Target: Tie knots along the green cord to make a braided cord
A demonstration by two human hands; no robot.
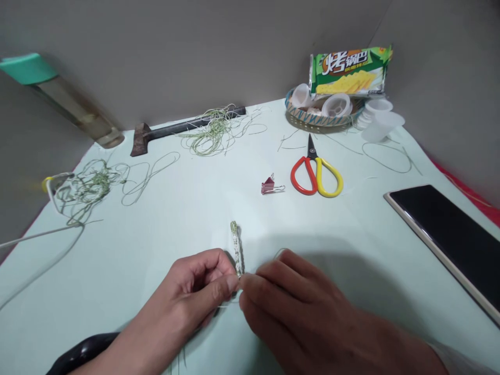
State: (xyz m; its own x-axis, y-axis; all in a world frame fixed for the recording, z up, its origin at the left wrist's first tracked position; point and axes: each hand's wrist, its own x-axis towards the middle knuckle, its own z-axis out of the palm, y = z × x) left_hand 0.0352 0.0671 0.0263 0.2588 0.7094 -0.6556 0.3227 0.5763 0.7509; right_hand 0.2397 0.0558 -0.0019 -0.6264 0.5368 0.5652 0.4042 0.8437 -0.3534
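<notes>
A short braided cord [236,247], pale with a green looped tip, points away from me between my hands. My left hand [199,294] pinches its lower end between thumb and forefinger. Closed against that same end, my right hand [289,302] meets the left fingertips, with its fingers pressed together. A thin strand [233,302] shows just below the pinch; the rest of the strands are mostly hidden by the hands. Beyond the braid lie a pink binder clip [268,185] and scissors [311,153] with one red and one yellow handle.
Green thread tangles [213,133] lie over a hammer [175,127] at the back, with another thread tangle [91,182] at left. A teal-capped bottle [82,109] stands at left. A basket [324,121] with plastic cups and a snack packet [351,70] is back right, a phone [449,239] right.
</notes>
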